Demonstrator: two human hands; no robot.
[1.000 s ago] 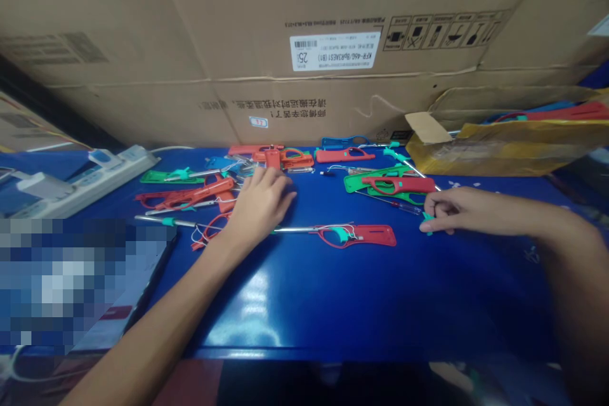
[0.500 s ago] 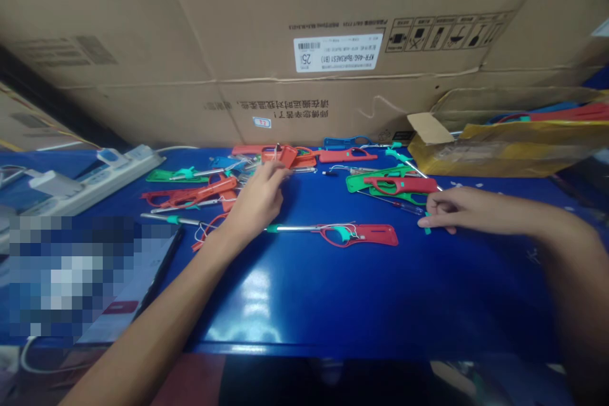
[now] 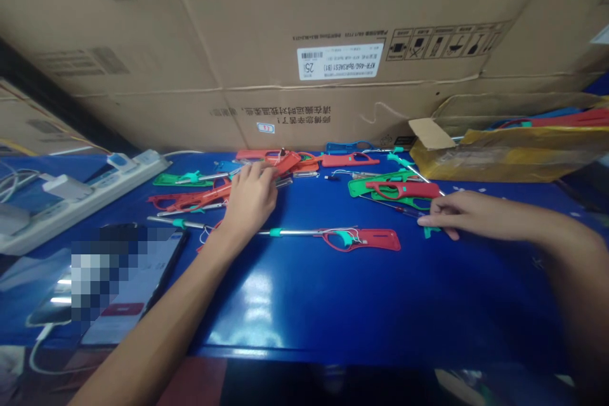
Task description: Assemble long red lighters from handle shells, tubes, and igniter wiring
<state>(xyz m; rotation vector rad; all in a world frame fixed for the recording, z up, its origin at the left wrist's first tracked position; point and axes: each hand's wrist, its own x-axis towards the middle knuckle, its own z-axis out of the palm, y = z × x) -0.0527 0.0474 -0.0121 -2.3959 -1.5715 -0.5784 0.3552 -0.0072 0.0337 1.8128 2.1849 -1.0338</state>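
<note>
My left hand [image 3: 252,193] bends over a pile of lighter parts, back of the hand up. Its fingers are curled and their tips hidden, so what they grip cannot be made out. Just beyond lies an orange lighter casing [image 3: 288,163]. My right hand [image 3: 450,214] is closed, pinching a small green plastic piece [image 3: 431,232] just above the table. Near its fingers are a red lighter casing [image 3: 404,189], green casings [image 3: 359,187] and a thin screwdriver [image 3: 399,207]. Between my hands lies a red lighter half [image 3: 380,239] with a metal tube [image 3: 299,233] and white wires.
A large cardboard box [image 3: 190,95] stands behind the blue table [image 3: 309,304]. An open taped carton [image 3: 499,152] holding lighter parts is at the right. On the left are a white power strip [image 3: 95,200], a tablet-like device [image 3: 157,266] and a charging cable [image 3: 35,355].
My left hand has drawn back slightly to the left from the orange casing, which now lies more tilted. My right hand has stayed nearly in place with the green piece. The view has shifted slightly.
</note>
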